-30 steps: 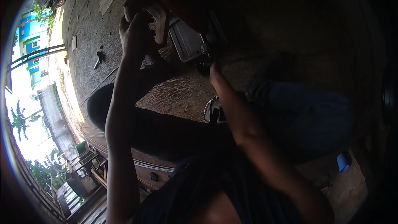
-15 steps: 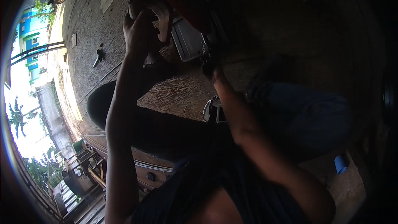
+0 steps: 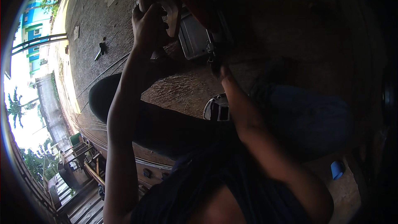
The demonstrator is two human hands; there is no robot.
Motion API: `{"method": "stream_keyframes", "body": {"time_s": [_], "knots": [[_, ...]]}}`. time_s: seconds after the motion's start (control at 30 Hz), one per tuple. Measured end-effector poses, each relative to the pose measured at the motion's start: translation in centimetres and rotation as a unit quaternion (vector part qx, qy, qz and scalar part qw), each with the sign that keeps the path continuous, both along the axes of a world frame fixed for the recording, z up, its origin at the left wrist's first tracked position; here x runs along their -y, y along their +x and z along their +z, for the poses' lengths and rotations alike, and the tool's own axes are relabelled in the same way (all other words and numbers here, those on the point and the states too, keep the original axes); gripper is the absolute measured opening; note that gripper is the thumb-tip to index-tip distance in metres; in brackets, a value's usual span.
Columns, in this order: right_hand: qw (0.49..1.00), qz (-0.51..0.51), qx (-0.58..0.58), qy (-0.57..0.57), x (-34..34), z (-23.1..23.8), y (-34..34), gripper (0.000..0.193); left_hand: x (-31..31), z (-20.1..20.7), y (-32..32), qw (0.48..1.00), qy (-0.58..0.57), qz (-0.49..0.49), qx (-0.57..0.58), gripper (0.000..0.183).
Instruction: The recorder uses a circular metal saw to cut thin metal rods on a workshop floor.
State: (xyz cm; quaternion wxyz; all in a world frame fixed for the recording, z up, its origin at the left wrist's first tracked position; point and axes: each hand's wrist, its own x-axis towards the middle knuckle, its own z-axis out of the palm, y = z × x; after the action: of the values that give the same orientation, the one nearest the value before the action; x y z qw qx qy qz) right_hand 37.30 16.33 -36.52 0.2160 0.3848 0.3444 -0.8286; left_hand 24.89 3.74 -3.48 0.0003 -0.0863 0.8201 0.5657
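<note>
At the top middle my left hand (image 3: 148, 27) is closed on a curved brownish piece (image 3: 173, 16) with a scalloped inner edge. Beside that piece hangs a long curved red part (image 3: 192, 4), with a dark grey flat rectangular panel (image 3: 194, 37) under it. A small metal fitting (image 3: 211, 52) projects at the panel's near right corner. My right hand (image 3: 222, 74) sits just below this fitting, its fingers curled in deep shadow; what they hold is too dark to make out.
On the rough ground to the left lies a small dark tool with a pale end (image 3: 99, 51). A black-and-white shoe (image 3: 217, 108) shows between my bent legs. A blue cup-like object (image 3: 337, 170) lies at the lower right. Wooden furniture (image 3: 74, 170) stands at the lower left.
Both hands, with the curved piece, red part and panel, appear slightly farther right in view; the surroundings shift a little too. My left hand keeps its hold.
</note>
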Motion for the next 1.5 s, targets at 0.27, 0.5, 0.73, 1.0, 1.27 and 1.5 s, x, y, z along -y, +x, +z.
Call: {"method": "stream_keyframes", "body": {"time_s": [0.27,0.5,0.73,1.0,1.27,1.5], "knots": [[0.729,0.059,-0.323,0.600,0.6,4.9,1.3,0.029,0.3,-0.6,0.1,1.000,-0.016,-0.015,0.008,0.030],[0.939,0.117,-0.163,0.281,-0.8,2.7,2.0,0.024,-1.1,0.1,0.3,0.999,0.011,0.014,0.039,0.036],[0.905,-0.268,-0.240,-0.225,3.6,-3.3,2.1,0.033,-1.7,-0.6,0.0,0.999,0.043,0.021,0.021,0.025],[0.732,0.022,-0.240,0.638,1.4,2.5,2.2,0.049,-0.6,-0.6,0.0,0.999,0.038,0.028,0.027,0.027],[0.997,-0.023,0.035,-0.058,1.3,-6.4,0.7,0.038,-1.0,-0.5,-0.2,1.000,0.006,-0.016,-0.005,0.029],[0.891,0.070,-0.032,0.448,2.8,-7.1,2.0,0.043,-1.4,-0.6,-0.3,0.998,0.040,-0.036,0.013,0.029]]}}
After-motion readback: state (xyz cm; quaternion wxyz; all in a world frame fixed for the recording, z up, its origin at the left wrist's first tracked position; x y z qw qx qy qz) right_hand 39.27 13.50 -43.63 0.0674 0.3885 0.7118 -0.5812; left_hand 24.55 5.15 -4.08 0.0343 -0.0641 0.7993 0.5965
